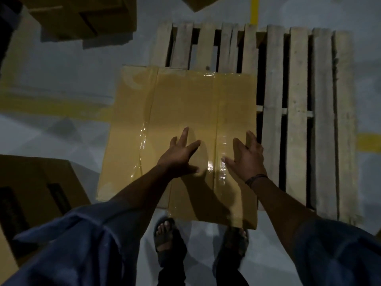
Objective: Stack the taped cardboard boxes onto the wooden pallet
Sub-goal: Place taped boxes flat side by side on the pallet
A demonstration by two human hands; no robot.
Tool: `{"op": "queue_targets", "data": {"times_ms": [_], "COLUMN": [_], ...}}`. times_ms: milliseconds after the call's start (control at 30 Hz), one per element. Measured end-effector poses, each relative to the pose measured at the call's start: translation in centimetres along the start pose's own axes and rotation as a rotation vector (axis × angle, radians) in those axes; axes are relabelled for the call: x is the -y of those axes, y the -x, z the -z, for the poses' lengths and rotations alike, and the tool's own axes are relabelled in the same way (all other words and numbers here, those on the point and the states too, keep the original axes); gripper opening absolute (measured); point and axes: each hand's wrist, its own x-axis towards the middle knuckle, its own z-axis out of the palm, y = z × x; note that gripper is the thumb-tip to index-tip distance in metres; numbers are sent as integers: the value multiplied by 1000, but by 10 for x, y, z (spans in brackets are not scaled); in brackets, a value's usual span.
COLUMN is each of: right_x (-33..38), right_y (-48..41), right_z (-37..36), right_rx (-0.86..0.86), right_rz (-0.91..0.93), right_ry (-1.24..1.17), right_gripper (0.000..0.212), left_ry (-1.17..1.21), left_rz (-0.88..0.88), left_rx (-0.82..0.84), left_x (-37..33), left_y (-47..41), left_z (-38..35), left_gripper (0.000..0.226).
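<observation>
Beneath left hand (179, 156), right hand (248, 159), taped box (181, 100)

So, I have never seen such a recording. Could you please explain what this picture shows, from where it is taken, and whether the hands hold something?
There is no machine: a person works with two bare hands. The single picture comes from a camera worn on the head, looking down. A large brown cardboard box sealed with clear tape lies on the left part of the grey wooden slatted pallet, sticking out past its edge. The left hand and right hand are spread open over the box top and hold nothing. More brown cardboard boxes stand on the pale floor at the left.
</observation>
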Motion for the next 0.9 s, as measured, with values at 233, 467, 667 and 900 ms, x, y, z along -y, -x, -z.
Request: {"op": "queue_targets", "data": {"times_ms": [233,467,667,900], "right_x": [-6,2,19,11], "right_y": [-10,20,87,147], "right_z": [-22,-21,-39,-64], "right_rx": [246,328,409,407], "right_rz": [-51,-52,-41,-12], "right_ry": [161,224,233,292], "right_gripper": [90,84,83,90], "left_ry": [-197,-246,-265,-324], "left_rz": [-108,-110,-101,-94], "left_rx": [-5,-9,124,79], "left_x": [14,20,29,38], "left_y": [3,32,82,127], "left_z": [-21,-42,-61,-104], "left_gripper": [100,96,104,118]}}
